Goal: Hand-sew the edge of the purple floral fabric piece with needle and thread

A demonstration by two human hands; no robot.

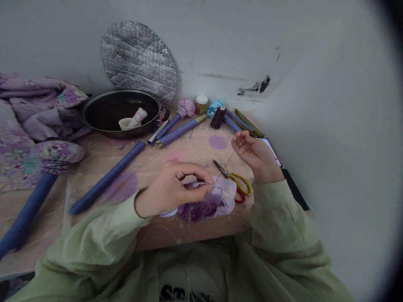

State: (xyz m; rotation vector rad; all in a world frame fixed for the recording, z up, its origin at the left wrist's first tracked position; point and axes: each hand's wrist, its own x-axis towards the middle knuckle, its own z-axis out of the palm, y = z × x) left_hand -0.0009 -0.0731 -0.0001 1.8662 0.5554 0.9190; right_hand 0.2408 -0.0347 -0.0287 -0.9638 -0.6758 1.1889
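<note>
Your left hand [179, 184], lower centre: fingers pinching purple cloth [203, 209], edge puckered; your right hand [256, 155], centre right: fingertips closed on thread [228, 161], gathering apparently unfinished

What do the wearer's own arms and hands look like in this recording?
The left hand and right hand are bare, with no glove or ring visible. The left sleeve and right sleeve are long, loose and pale green, with no visible markings.
</note>
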